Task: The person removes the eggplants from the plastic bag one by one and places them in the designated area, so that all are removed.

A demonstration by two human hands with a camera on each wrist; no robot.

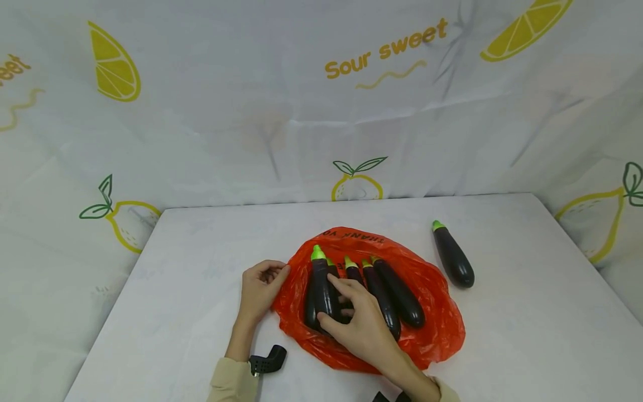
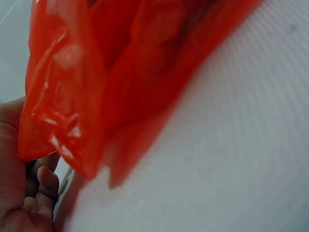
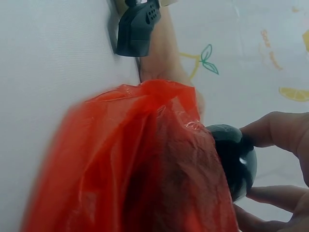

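Observation:
A red plastic bag (image 1: 442, 335) lies spread on the table with several dark eggplants on it, their stem ends green or yellowish. My right hand (image 1: 364, 326) holds the leftmost upper eggplant (image 1: 321, 279), thumb on one side and fingers on the other. Its rounded end (image 3: 236, 164) shows past the bag in the right wrist view. At the bag's left edge, my left hand (image 1: 261, 287) pinches the plastic between thumb and fingers. Red film (image 2: 63, 96) hangs from that thumb in the left wrist view. Another eggplant (image 1: 402, 293) lies toward the right of the bag.
One eggplant (image 1: 454, 257) lies alone on the white table (image 1: 527, 312), right of the bag. A white curtain (image 1: 226, 139) printed with lemons stands behind the table. A black wrist device (image 1: 268, 360) sits by the left wrist.

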